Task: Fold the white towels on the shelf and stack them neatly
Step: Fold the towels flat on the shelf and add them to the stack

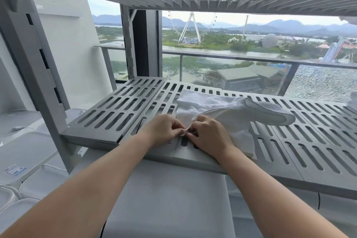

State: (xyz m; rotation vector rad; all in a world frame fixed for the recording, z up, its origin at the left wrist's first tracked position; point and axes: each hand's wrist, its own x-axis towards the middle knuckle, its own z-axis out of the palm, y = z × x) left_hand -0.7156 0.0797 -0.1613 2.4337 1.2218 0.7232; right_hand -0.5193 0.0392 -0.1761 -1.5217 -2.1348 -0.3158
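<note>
Between both hands' fingers (178, 129): white towel (216, 108) corner, pinched.

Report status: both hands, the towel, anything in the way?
Left hand and right hand both pinch near corner of white towel. Towel lies rumpled on slotted grey shelf, not yet folded. Nothing blocks the hands.

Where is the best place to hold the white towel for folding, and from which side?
Grip the white towel at its near corner, from the front of the shelf: the corner points toward the person, where left hand and right hand pinch it.
</note>
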